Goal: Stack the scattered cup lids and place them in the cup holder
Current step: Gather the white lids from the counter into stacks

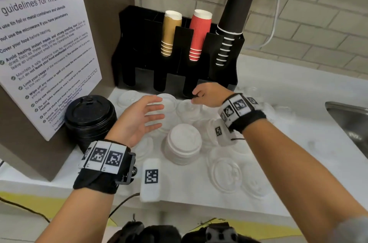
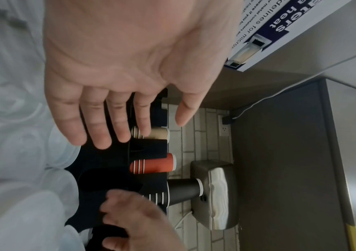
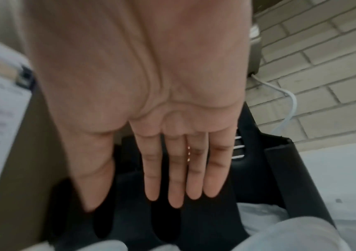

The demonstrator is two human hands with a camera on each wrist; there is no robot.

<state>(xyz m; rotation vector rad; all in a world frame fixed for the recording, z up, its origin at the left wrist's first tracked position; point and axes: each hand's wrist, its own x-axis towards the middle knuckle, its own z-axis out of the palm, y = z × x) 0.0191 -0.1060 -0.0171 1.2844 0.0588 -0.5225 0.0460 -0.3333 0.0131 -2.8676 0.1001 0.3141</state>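
Observation:
White cup lids lie scattered on the white counter in the head view, with a stack of white lids [image 1: 183, 143] in the middle and loose ones [image 1: 169, 99] nearer the black cup holder [image 1: 179, 75]. My left hand [image 1: 159, 111] hovers over the loose lids with its fingers spread, holding nothing; the left wrist view shows the same open left hand [image 2: 151, 130]. My right hand [image 1: 196, 98] is at the holder's base above a small lid [image 1: 187, 108], empty. In the right wrist view the right hand [image 3: 129, 200] has straight fingers pointing at the holder [image 3: 280, 169].
A stack of black lids [image 1: 90, 115] stands left, beside a microwave notice [image 1: 39, 43]. Clear lids [image 1: 225, 171] lie at front right. The holder carries brown [image 1: 170, 33], red [image 1: 199, 33] and black [image 1: 233, 20] cups. A steel sink [image 1: 350, 123] sits far right.

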